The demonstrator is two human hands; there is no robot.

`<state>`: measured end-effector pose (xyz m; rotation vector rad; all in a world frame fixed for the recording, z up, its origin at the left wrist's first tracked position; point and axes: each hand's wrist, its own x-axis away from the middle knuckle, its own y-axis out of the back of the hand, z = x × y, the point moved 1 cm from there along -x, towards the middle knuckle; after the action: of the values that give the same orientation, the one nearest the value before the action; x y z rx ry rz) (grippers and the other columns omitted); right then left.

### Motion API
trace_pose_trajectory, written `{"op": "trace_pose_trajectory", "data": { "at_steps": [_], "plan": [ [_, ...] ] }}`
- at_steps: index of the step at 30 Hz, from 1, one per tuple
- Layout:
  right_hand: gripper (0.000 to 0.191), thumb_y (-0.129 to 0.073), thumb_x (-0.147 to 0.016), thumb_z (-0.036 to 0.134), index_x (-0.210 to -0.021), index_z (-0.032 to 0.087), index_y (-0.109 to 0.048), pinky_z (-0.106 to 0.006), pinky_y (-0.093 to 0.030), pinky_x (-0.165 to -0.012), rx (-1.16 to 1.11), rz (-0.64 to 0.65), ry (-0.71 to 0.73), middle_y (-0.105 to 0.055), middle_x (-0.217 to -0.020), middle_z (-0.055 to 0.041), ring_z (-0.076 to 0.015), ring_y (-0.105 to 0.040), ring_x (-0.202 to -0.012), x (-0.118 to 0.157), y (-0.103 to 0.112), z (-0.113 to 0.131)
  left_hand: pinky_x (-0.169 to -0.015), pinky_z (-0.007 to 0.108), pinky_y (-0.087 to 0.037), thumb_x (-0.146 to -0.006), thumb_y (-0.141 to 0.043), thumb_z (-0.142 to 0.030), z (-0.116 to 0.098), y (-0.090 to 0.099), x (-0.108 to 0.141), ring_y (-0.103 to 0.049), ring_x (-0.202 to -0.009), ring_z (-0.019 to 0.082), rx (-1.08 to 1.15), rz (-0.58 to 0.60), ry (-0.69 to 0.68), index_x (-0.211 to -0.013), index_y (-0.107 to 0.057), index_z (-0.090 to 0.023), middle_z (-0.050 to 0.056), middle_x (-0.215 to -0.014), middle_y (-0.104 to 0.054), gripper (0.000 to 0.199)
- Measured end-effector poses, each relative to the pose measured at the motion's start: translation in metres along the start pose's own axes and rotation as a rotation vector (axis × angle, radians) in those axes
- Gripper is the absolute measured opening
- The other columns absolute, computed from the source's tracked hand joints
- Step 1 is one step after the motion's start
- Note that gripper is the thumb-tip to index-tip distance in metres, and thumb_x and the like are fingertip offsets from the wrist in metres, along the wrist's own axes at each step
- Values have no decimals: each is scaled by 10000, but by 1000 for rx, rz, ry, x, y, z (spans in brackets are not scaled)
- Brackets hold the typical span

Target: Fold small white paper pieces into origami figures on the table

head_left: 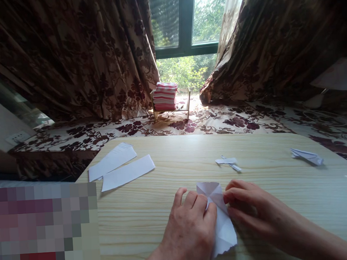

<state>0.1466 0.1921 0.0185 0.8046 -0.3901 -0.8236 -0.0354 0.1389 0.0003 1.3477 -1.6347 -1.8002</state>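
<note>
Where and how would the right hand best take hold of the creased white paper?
Probably the creased white paper is best pinched lightly along its right-hand edge, with the right hand coming from the right. The left hand covers part of its left side, while that right edge lies exposed; a thin, creased sheet likely suits a light pinch.

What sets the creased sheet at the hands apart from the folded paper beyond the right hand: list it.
The creased sheet is broader and more opened out; the folded paper is narrow and layered.
The left hand partly covers the creased sheet; no hand touches the folded paper.
Both look like white paper.
</note>
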Motion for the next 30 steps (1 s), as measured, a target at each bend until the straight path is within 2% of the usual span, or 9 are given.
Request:
{"op": "trace_pose_trajectory", "data": {
  "at_steps": [10,16,24,30],
  "plan": [
    [77,-512,-846,189,-809,208,-576,-366,-455,-776,18,-9,6,-585,-879,-57,-214,-555,-855,0,-2,-2,-899,431,-364,-839,-524,-188,2,-2,-2,-498,-805,224,8,-68,-23,-987,-632,-173,62,-837,-612,184],
    [104,-490,-840,144,-827,207,-572,-351,-463,-764,10,-7,41,-587,-882,-57,-206,-563,-853,-2,-5,-3,-913,444,-370,-859,-506,-202,2,-1,0,-508,-827,226,14,-38,-13,-1004,-628,-180,52,-854,-607,191],
    [145,-470,-881,213,-815,204,-599,-334,-480,-720,43,-25,63,-604,-855,-69,-203,-578,-809,-1,-5,1,-941,437,-375,-856,-497,-139,0,0,0,-517,-883,225,8,70,38,-1049,-601,-125,62,-898,-618,220],
    [134,-491,-883,232,-834,213,-615,-338,-476,-729,47,-38,75,-610,-866,-72,-204,-575,-816,-2,-8,-2,-946,456,-376,-856,-491,-134,-1,4,-2,-521,-894,237,19,99,59,-1071,-600,-122,77,-922,-619,241]
  ]
}}
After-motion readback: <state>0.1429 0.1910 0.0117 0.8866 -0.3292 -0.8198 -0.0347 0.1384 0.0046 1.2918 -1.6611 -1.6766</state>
